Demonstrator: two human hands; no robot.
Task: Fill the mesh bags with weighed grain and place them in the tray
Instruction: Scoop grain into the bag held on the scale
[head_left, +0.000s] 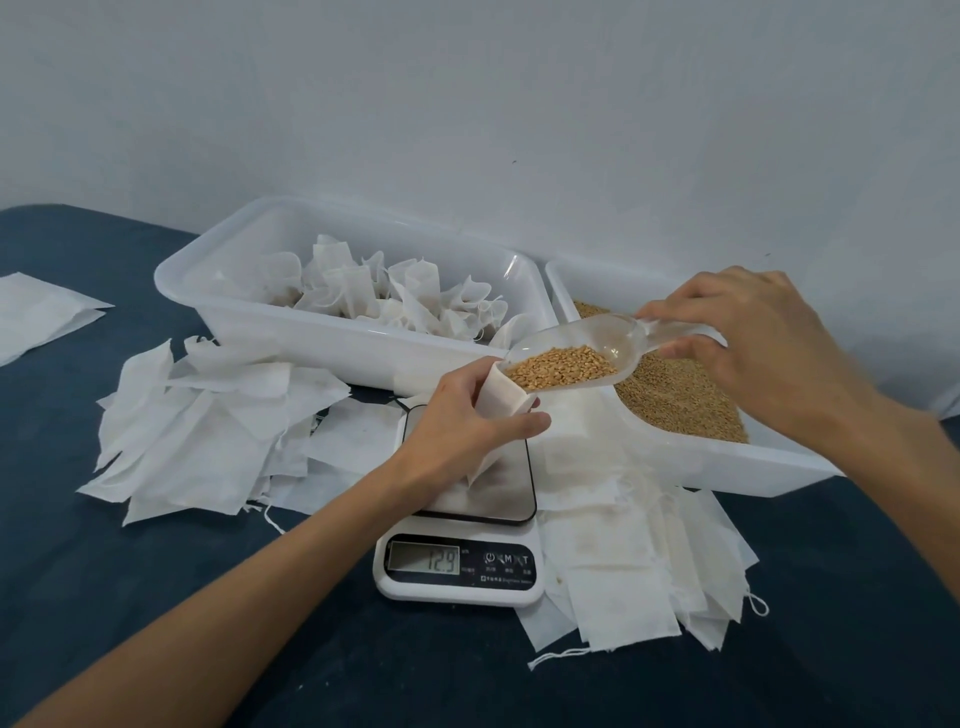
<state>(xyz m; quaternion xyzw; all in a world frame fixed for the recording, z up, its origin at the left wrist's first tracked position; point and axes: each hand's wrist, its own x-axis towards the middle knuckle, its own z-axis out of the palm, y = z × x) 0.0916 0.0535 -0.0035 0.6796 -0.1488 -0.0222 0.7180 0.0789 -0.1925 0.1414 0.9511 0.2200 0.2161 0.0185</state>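
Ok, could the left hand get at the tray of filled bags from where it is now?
Probably not yet. The left hand grips the mesh bag on the scale, open under the scoop. The way to the tray looks free, but that grip must let go first.

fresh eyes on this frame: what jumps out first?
Dead centre, a clear scoop of golden grain, held by the right hand, tips into a white mesh bag that the left hand holds open over the scale. The scale's display reads 12.9. Behind, a white tray holds filled bags and a tub on the right holds loose grain, with empty bags strewn over the dark table.
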